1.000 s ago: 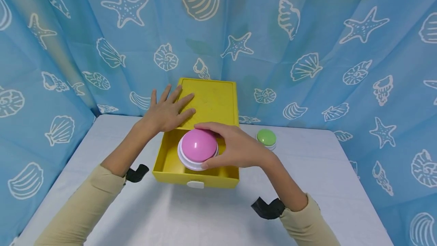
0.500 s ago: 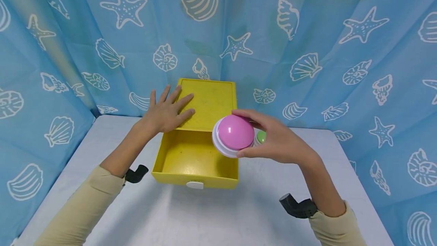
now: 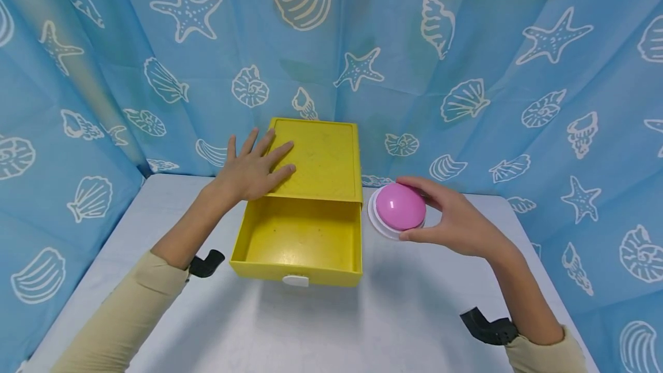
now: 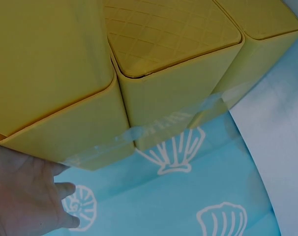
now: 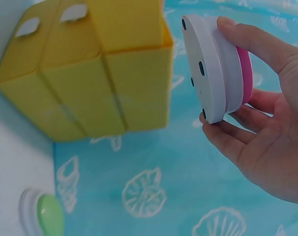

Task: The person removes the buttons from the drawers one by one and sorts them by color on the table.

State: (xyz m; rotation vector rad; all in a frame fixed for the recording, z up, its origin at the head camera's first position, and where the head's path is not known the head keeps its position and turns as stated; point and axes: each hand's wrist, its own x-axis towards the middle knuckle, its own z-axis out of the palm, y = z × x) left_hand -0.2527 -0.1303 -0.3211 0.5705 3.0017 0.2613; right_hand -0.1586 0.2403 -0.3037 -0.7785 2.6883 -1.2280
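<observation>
My left hand rests with spread, straight fingers on the left edge of the top of a yellow drawer unit. Its top drawer is pulled out, showing a bare inside and a white handle. To the right of the unit, my right hand grips a round push button with a pink dome and white base, thumb on one side and fingers on the other. In the right wrist view this button is off the table, its white underside with small dark spots facing the unit.
A smaller green-domed button stands on the white-covered table; the pink one hides it in the head view. Lower drawers with white handles sit beneath. A blue shell-patterned curtain hangs behind and at the sides.
My right hand has lifted the pink push button out of the drawer and carried it right, past the unit's side. The left hand has stayed in place.
</observation>
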